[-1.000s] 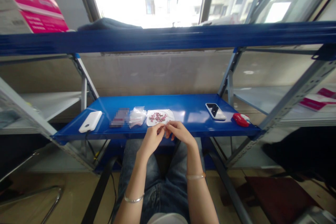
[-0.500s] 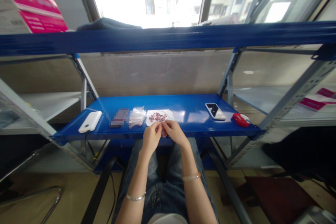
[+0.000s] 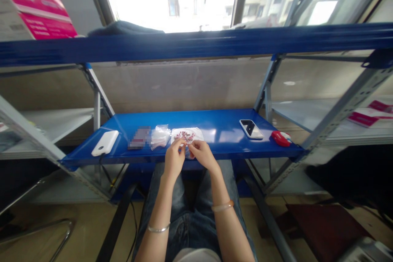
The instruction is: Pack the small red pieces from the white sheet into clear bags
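At the front edge of the blue shelf, my left hand [image 3: 175,156] and my right hand [image 3: 202,153] are close together, fingertips pinched. Between and below them hangs a small clear plastic bag [image 3: 188,154], its mouth at the fingertips and much of it hidden. Just beyond my fingers lies a white sheet [image 3: 199,132], with many small dark-red bead-like pieces [image 3: 185,135] spread over it. Left of the sheet is a heap of clear plastic bags [image 3: 160,136].
A pixelated flat item [image 3: 139,138] and a white device with a cable [image 3: 105,143] lie left on the blue shelf [image 3: 227,120]. To the right are a phone [image 3: 251,129] and a red-and-white object [image 3: 280,138]. Above runs a blue shelf beam [image 3: 196,45].
The fingertips of my left hand have shifted slightly up and away from the front edge. My right hand stays almost in place, and the bag still hangs between both hands.
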`<state>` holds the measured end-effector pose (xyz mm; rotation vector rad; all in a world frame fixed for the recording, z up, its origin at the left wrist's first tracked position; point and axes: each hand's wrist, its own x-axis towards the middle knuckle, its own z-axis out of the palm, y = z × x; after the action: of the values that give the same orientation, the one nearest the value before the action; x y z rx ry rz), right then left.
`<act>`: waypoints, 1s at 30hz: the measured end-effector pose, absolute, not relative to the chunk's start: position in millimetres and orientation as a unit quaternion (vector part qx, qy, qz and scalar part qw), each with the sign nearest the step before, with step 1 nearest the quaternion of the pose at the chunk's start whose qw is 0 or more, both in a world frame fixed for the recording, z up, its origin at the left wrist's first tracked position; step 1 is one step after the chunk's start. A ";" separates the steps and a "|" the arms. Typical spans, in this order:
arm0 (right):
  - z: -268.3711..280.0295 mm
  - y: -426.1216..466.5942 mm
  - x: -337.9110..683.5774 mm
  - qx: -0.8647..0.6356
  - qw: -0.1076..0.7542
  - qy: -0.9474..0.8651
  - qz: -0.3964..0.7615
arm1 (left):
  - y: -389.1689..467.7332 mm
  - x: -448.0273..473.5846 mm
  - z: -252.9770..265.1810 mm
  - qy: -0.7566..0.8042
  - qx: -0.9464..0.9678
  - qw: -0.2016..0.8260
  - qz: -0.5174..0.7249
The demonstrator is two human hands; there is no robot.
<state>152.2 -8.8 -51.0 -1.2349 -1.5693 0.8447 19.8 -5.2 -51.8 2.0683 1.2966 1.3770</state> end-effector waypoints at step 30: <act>-59.5 9.3 155.7 -0.472 0.528 -0.283 0.647 | -4.8 12.5 -52.0 0.486 0.752 0.157 0.417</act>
<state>155.7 9.3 -59.5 -1.1276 -0.6752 1.5465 12.5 -4.8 -52.0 2.1522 1.3901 1.1928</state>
